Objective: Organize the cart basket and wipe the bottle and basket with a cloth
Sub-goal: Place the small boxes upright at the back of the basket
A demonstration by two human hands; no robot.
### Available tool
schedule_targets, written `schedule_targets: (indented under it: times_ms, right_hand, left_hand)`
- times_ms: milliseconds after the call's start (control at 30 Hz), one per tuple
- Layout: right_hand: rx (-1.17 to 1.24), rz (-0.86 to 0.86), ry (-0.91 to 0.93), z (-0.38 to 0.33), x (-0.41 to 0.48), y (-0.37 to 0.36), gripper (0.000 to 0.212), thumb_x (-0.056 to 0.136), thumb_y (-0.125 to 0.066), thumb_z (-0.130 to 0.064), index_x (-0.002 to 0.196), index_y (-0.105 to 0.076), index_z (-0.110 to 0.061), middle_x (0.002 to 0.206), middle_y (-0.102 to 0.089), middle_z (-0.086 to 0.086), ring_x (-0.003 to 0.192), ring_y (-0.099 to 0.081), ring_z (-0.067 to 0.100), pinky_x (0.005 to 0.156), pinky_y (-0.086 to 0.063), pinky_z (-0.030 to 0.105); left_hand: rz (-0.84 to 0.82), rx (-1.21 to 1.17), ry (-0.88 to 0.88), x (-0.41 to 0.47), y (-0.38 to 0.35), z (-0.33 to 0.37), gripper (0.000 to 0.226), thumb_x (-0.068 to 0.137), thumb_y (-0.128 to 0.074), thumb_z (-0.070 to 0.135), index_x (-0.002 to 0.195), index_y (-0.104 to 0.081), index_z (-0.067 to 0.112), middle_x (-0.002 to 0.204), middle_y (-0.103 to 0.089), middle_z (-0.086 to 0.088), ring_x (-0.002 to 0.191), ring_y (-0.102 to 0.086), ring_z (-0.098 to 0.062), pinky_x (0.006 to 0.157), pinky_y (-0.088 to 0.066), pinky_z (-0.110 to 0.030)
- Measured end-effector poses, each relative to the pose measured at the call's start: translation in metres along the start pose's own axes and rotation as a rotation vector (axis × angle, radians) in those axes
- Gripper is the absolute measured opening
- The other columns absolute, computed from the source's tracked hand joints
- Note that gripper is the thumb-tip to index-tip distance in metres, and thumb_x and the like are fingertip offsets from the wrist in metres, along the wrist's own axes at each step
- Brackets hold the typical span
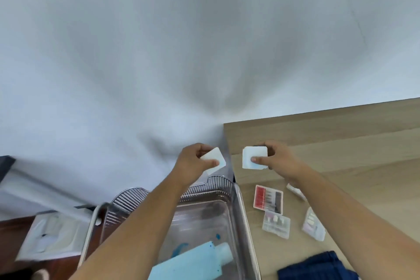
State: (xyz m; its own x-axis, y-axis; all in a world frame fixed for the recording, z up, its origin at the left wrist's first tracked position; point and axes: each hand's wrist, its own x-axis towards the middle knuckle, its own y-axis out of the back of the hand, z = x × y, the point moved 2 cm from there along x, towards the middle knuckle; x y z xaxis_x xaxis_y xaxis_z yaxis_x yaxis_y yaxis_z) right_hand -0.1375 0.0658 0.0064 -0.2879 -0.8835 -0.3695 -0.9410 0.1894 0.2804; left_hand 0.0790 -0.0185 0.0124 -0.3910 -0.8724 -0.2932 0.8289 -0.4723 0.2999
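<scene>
The clear ribbed cart basket point(227, 185) sits low in the middle of the view. A light blue bottle point(193, 261) lies on its side inside it, with blue smears on the floor nearby. My left hand point(195, 158) is raised above the basket's far rim and pinches a small white square pad point(216, 161). My right hand point(276, 158) holds a second white square pad point(254, 157) over the wooden table's point(341, 143) left end. A dark blue cloth point(318, 267) lies on the table at the bottom right.
Small cases lie on the table beside the basket: a red and black one point(268, 199), a clear one point(276, 224), another clear one point(313, 226) and a white item point(295, 191). A white wall fills the background. A white tray point(52, 236) sits low on the left.
</scene>
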Motion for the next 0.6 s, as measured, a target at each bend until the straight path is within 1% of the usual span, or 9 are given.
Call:
schedule_targets:
  times_ms: [67, 133, 200, 267, 300, 367, 467, 533, 600]
  right_hand:
    - [0.052, -0.063, 0.014, -0.012, -0.014, -0.036, 0.022, 0.085, -0.067, -0.006, 0.102, -0.066, -0.019, 0.092, -0.067, 0.002, 0.076, -0.06, 0.009, 0.063, -0.048, 0.013]
    - [0.08, -0.147, -0.003, -0.019, -0.025, -0.079, 0.024, 0.089, -0.059, -0.002, 0.098, -0.061, -0.024, 0.1, -0.063, 0.008, 0.086, -0.057, 0.019, 0.077, -0.047, 0.03]
    - [0.055, -0.197, -0.018, -0.02, -0.034, -0.116, 0.028, 0.092, -0.055, -0.001, 0.093, -0.06, -0.028, 0.1, -0.062, 0.007, 0.088, -0.056, 0.021, 0.078, -0.046, 0.036]
    - [0.044, -0.249, -0.027, -0.014, -0.039, -0.151, 0.03, 0.092, -0.055, -0.001, 0.092, -0.06, -0.03, 0.095, -0.064, 0.001, 0.084, -0.058, 0.015, 0.072, -0.048, 0.029]
    - [0.04, -0.276, -0.035, -0.008, -0.039, -0.167, 0.03, 0.092, -0.055, 0.0, 0.093, -0.061, -0.03, 0.093, -0.065, -0.003, 0.082, -0.059, 0.012, 0.069, -0.049, 0.025]
    - [0.007, -0.281, -0.066, 0.01, -0.035, -0.192, 0.03, 0.09, -0.057, 0.0, 0.093, -0.061, -0.03, 0.091, -0.065, -0.006, 0.079, -0.06, 0.008, 0.071, -0.051, 0.023]
    - [-0.078, -0.177, -0.144, 0.044, -0.018, -0.224, 0.026, 0.088, -0.061, -0.002, 0.101, -0.062, -0.024, 0.09, -0.063, -0.006, 0.077, -0.058, 0.007, 0.068, -0.051, 0.025]
    - [-0.122, -0.133, -0.185, 0.064, -0.004, -0.239, 0.026, 0.087, -0.062, -0.001, 0.108, -0.061, -0.015, 0.094, -0.063, 0.002, 0.078, -0.058, 0.013, 0.064, -0.047, 0.025]
    - [-0.176, -0.142, -0.186, 0.08, 0.011, -0.253, 0.028, 0.085, -0.062, 0.002, 0.11, -0.062, -0.01, 0.096, -0.063, 0.007, 0.079, -0.057, 0.017, 0.057, -0.044, 0.018]
  left_hand:
    - [0.047, -0.003, 0.013, -0.02, 0.032, -0.015, 0.021, 0.077, -0.074, 0.002, 0.093, -0.069, 0.016, 0.081, -0.067, 0.002, 0.069, -0.058, -0.011, 0.054, -0.044, -0.008]
    - [0.091, 0.077, 0.039, -0.039, 0.06, -0.039, 0.019, 0.084, -0.067, 0.005, 0.098, -0.068, 0.017, 0.08, -0.062, 0.005, 0.062, -0.052, -0.008, 0.049, -0.04, -0.008]
    - [0.099, 0.169, 0.064, -0.055, 0.078, -0.069, 0.023, 0.089, -0.059, 0.006, 0.109, -0.066, 0.016, 0.091, -0.062, 0.004, 0.073, -0.055, -0.009, 0.06, -0.042, -0.012]
    - [0.104, 0.21, 0.118, -0.066, 0.09, -0.104, 0.028, 0.09, -0.056, 0.005, 0.116, -0.062, 0.015, 0.106, -0.061, 0.001, 0.091, -0.056, -0.015, 0.077, -0.044, -0.02]
    - [0.117, 0.224, 0.157, -0.069, 0.092, -0.123, 0.029, 0.09, -0.056, 0.005, 0.117, -0.061, 0.016, 0.111, -0.06, 0.0, 0.095, -0.055, -0.016, 0.08, -0.043, -0.022]
    - [0.156, 0.257, 0.234, -0.07, 0.093, -0.156, 0.027, 0.089, -0.059, 0.006, 0.114, -0.06, 0.017, 0.116, -0.062, 0.0, 0.095, -0.055, -0.014, 0.076, -0.041, -0.019]
    - [0.208, 0.227, 0.336, -0.061, 0.09, -0.193, 0.023, 0.088, -0.059, 0.003, 0.107, -0.06, 0.015, 0.119, -0.062, -0.007, 0.094, -0.058, -0.017, 0.068, -0.046, -0.015]
    - [0.217, 0.234, 0.376, -0.051, 0.088, -0.209, 0.024, 0.088, -0.058, 0.003, 0.109, -0.06, 0.014, 0.12, -0.062, -0.011, 0.102, -0.059, -0.023, 0.082, -0.049, -0.024]
    - [0.215, 0.245, 0.399, -0.041, 0.086, -0.222, 0.024, 0.09, -0.058, 0.005, 0.111, -0.06, 0.015, 0.121, -0.061, -0.011, 0.102, -0.059, -0.023, 0.087, -0.049, -0.028]
